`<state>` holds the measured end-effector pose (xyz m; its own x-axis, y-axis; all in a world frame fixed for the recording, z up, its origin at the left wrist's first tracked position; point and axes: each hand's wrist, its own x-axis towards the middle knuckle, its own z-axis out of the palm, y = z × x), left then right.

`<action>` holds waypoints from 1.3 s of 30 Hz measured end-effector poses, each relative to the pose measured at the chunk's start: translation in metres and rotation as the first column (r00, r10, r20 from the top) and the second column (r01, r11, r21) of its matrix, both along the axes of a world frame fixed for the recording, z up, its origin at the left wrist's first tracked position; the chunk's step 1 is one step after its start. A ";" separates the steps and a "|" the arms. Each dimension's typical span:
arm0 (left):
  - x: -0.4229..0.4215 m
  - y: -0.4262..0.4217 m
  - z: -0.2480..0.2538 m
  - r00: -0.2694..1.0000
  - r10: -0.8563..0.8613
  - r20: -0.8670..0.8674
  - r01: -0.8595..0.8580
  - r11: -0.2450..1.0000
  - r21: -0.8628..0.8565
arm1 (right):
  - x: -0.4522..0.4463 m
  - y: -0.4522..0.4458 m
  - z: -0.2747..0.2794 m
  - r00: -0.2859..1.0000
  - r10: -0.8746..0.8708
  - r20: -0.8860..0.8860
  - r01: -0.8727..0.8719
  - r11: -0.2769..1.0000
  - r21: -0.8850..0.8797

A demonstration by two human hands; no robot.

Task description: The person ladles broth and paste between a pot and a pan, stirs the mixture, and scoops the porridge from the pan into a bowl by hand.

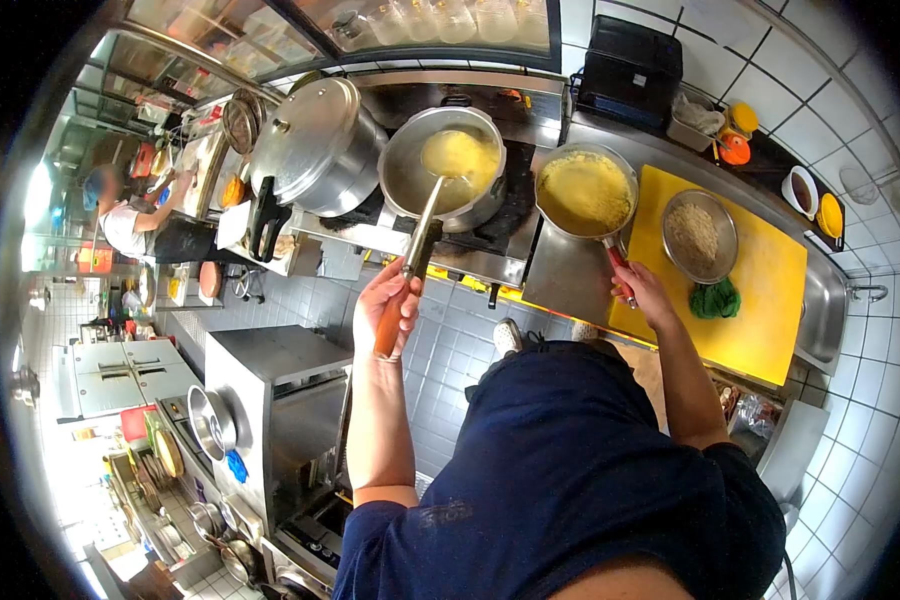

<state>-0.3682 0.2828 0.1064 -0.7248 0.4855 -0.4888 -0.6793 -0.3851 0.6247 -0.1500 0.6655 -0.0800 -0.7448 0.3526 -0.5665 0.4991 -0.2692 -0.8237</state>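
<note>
My left hand (386, 308) is wrapped round the orange handle of a long-handled ladle (462, 156). The ladle's bowl holds something yellow and is inside an open metal pot (400, 180) on the stove. My right hand (642, 290) grips the red handle of a pan (587, 190) filled with a yellow, lumpy food. That pan is over the steel counter beside the stove. Right of it, a metal bowl (699, 236) with pale crumbly contents sits on a yellow board (760, 300), a green cloth (715, 299) touching its lower side.
A large lidded pressure pot (315, 150) stands left of the open pot, its black handle jutting toward me. A black box (630, 75), small containers and a sink (823, 310) are at the right. At the far left a co-worker (135, 225) stands at another counter.
</note>
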 end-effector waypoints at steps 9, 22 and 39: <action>0.016 -0.007 0.004 0.968 0.042 -0.247 -0.103 0.966 -0.236 | -0.011 0.001 0.004 0.998 -0.006 -0.065 0.004 1.000 -0.026; 0.021 0.001 0.003 0.808 -0.353 -0.471 -0.102 0.704 -0.702 | -0.011 -0.002 0.008 0.994 -0.077 -0.075 0.071 0.995 -0.074; 0.037 0.026 0.024 0.655 -0.625 -0.425 -0.269 0.332 -0.904 | -0.055 0.027 -0.026 0.994 -0.110 0.004 0.101 0.900 -0.424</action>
<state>-0.3310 0.3085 0.1299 -0.9506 0.2692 -0.1548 0.1004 0.7381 0.6672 -0.2051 0.6925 -0.1056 -0.7291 0.1600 -0.6655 0.4336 -0.6444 -0.6299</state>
